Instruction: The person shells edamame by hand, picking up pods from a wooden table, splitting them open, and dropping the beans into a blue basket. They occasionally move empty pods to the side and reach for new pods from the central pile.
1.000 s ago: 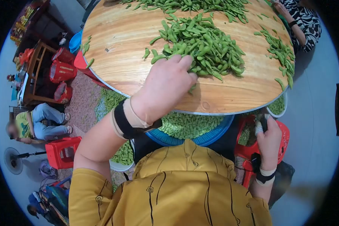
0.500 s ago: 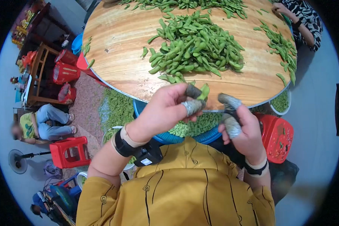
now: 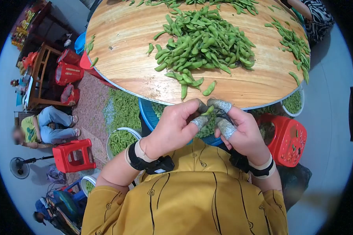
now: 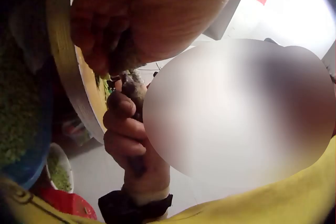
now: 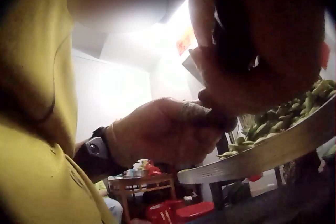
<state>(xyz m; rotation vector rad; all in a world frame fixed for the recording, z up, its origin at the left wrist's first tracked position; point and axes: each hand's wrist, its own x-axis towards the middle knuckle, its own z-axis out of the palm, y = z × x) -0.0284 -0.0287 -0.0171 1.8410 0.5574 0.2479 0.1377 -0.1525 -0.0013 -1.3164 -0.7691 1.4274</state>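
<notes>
A green edamame pod point(image 3: 209, 111) is pinched between the taped thumb and forefinger of my left hand point(image 3: 168, 127), just off the table's near edge. My right hand point(image 3: 249, 133) meets it from the other side, its taped thumb and forefinger closing on the same pod. Both hands are over a blue basin point(image 3: 146, 113) of shelled green beans. In the wrist views the two hands come together fingertip to fingertip, dark and partly hidden. Beyond them a heap of edamame pods point(image 3: 206, 41) lies on the round wooden table point(image 3: 123, 58), with a few loose pods nearer the edge.
A red stool point(image 3: 290, 141) is at my right, below a white bucket point(image 3: 294, 102) of green pods. To my left are another bucket point(image 3: 121, 143) of pods, a red stool point(image 3: 72, 156) and a seated person point(image 3: 47, 125). Another person's arm point(image 3: 302, 8) reaches the table's far right.
My left hand has come back from the heap with a pod, leaving a few loose near the edge. The right hand has moved inward from the right side to meet it.
</notes>
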